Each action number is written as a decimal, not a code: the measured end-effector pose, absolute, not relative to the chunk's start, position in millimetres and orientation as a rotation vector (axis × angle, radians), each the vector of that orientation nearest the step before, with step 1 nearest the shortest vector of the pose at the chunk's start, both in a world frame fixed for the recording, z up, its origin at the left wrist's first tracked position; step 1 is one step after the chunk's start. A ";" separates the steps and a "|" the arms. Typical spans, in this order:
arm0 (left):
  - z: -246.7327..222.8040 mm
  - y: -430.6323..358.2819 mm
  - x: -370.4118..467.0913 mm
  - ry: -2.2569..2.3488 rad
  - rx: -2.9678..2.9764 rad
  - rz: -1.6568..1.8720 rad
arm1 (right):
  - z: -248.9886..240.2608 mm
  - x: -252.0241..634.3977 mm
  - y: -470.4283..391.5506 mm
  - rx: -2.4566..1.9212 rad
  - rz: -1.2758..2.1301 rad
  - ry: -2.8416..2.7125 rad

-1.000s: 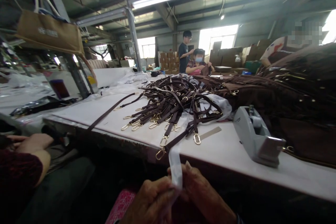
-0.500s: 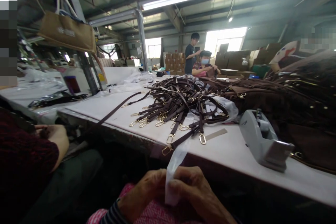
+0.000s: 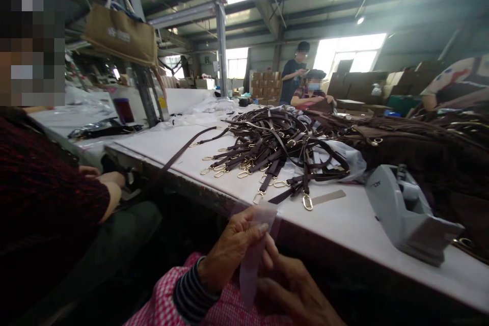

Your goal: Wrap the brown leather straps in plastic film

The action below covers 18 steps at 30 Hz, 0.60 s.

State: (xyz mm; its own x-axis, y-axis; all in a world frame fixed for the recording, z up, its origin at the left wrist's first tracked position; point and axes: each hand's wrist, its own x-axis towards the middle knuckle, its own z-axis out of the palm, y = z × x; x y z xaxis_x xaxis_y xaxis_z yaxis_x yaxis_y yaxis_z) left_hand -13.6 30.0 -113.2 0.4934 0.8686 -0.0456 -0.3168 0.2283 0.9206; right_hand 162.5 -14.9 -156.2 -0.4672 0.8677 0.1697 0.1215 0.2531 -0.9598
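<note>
Head view: strip [image 3: 249, 276] between fingers [image 3: 260, 231]

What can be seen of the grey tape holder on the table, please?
The grey holder looks like hard plastic, smooth and a little shiny. It stands upright near the table's front edge, right of the straps. Dark marks show on its side, and a pale roll sits in its upper part. Brown fabric lies behind it; no hand touches it.

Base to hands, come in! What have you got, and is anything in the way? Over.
Left hand: pinching white strip. Right hand: at strip, grip blurred. Dark straps heaped on table ahead. Over.
</note>
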 end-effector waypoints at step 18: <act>-112.4 15.2 -0.3 0.764 1.336 0.896 | -111.6 171.2 13.2 -0.906 1.372 -1.248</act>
